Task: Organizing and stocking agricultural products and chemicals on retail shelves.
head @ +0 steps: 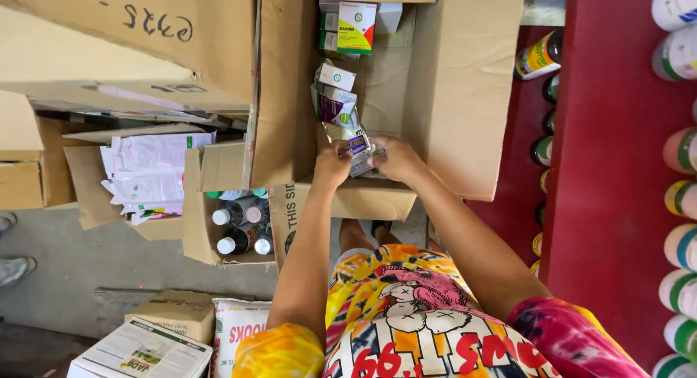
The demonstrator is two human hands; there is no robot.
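Nearest the lens is the person's own tie-dye shirt [406, 320], yellow and pink with a cartoon print, cut off by the bottom edge so you only get the chest and shoulders. Both bare arms run up from there into the big open cardboard box [465, 95] in front.

Left hand [332, 164] and right hand [396, 159] meet over a small foil packet [358, 147], silvery with a purple and yellow label. Fingers of both hands are curled in and pinching it, left on its near-left edge and right on its right side. How much of the packet sits under the right hand is hard to say, since the knuckles cover it. It sits low inside the box, just above the near flap.

Right behind it, more packets of the same kind [335, 106] are stacked up in a loose line, white and purple with green marks. Further back there's a small carton with a yellow, green and red front [356, 27] plus a couple of white ones beside it, partly cut by the top flap.

Off to the left, a smaller open box holds dark bottles with white caps [239, 229], only their tops showing. Past that is a box of white plastic pouches [149, 171], crumpled so the print is unreadable.

Down left on the floor: a brown carton [174, 313] and a white sack [236, 327], both partly hidden.

On the right, a red shelf [610, 167] carries rows of white bottles with green bands [679, 149], clipped by the frame edge.
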